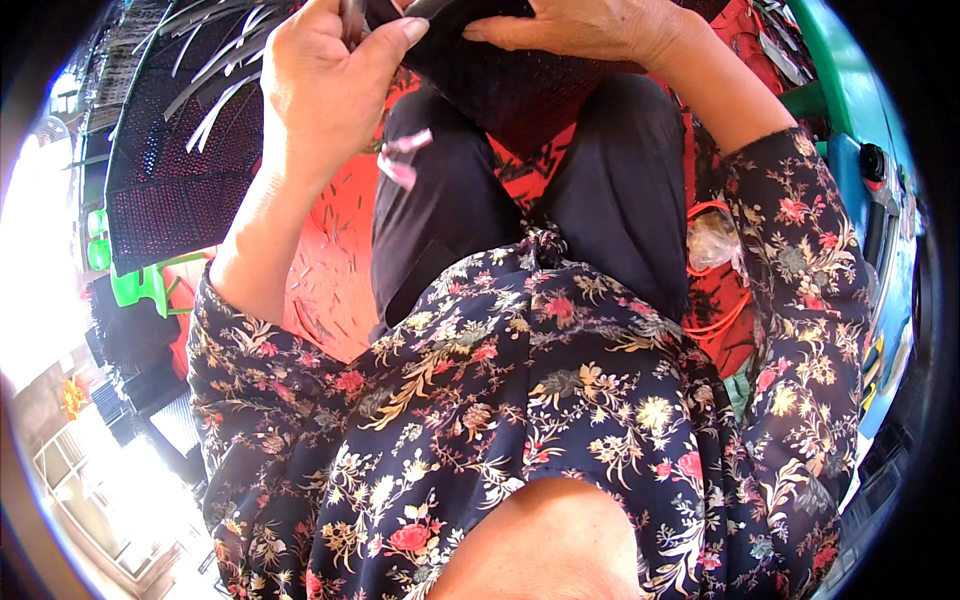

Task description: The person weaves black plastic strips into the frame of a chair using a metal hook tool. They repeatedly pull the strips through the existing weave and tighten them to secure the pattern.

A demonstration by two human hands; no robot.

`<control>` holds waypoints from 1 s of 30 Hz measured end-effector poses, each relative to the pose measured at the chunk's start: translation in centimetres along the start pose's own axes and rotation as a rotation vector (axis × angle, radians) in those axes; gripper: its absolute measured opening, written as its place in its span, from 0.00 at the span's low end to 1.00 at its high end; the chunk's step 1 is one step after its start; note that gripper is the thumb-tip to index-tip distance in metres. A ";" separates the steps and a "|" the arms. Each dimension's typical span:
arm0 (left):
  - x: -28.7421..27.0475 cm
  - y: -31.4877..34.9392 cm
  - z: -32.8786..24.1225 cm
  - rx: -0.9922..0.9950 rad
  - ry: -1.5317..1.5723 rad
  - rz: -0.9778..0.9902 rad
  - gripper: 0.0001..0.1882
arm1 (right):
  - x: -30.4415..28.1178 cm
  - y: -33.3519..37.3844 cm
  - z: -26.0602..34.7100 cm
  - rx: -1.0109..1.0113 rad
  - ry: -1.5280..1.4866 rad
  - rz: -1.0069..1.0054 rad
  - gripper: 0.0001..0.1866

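At the top edge of the head view, a black woven piece (490, 75) hangs between my knees, partly cut off by the frame. My left hand (320, 85) is closed at its left side, the thumb pressed on the dark edge. A narrow dark strip or tool (352, 22) shows by its fingers; its kind is unclear. On the other side my right hand (595, 28) grips the same piece, thumb laid along it and fingertips hidden. Below my left hand a small pink and white strip (402, 158) appears blurred.
To the left stands a large dark woven panel (180, 170) with loose strips (215, 85) sticking out, near a green stool (150, 288). Short black scraps litter the red floor covering (335, 260). At right are a clear plastic bag (712, 243), orange cord (722, 318) and a green frame (835, 75).
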State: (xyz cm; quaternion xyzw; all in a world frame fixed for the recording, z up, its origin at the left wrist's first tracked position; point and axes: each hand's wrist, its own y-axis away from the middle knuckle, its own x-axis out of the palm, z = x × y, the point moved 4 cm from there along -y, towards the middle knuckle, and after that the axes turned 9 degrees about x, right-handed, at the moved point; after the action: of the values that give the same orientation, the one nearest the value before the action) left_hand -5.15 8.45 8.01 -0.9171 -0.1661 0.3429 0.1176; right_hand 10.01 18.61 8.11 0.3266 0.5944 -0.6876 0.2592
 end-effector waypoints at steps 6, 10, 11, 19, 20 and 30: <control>-0.2 0.1 0.8 -0.023 0.241 0.009 0.07 | 0.8 -0.6 1.4 0.129 0.126 -0.106 0.17; -0.2 0.1 0.2 -0.074 0.269 0.041 0.06 | 0.9 -0.6 1.6 0.185 0.197 -0.077 0.17; -0.1 0.0 0.2 -0.054 0.245 0.050 0.06 | 0.8 -0.7 1.5 0.185 0.209 -0.064 0.17; 0.0 0.3 2.5 0.171 0.222 0.031 0.09 | -0.1 0.9 -0.5 0.041 0.074 0.000 0.20; 0.0 0.4 2.4 0.169 0.195 0.031 0.09 | 0.0 0.9 -0.6 0.051 0.094 0.029 0.20; -0.4 0.5 1.7 0.208 0.242 0.028 0.08 | -0.1 0.7 0.0 0.033 0.170 -0.092 0.20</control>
State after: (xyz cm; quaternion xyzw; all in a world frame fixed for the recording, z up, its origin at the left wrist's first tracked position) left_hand -6.41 8.01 6.85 -0.9368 -0.1015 0.2469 0.2260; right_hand 10.63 18.45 7.71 0.3604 0.6171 -0.6784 0.1705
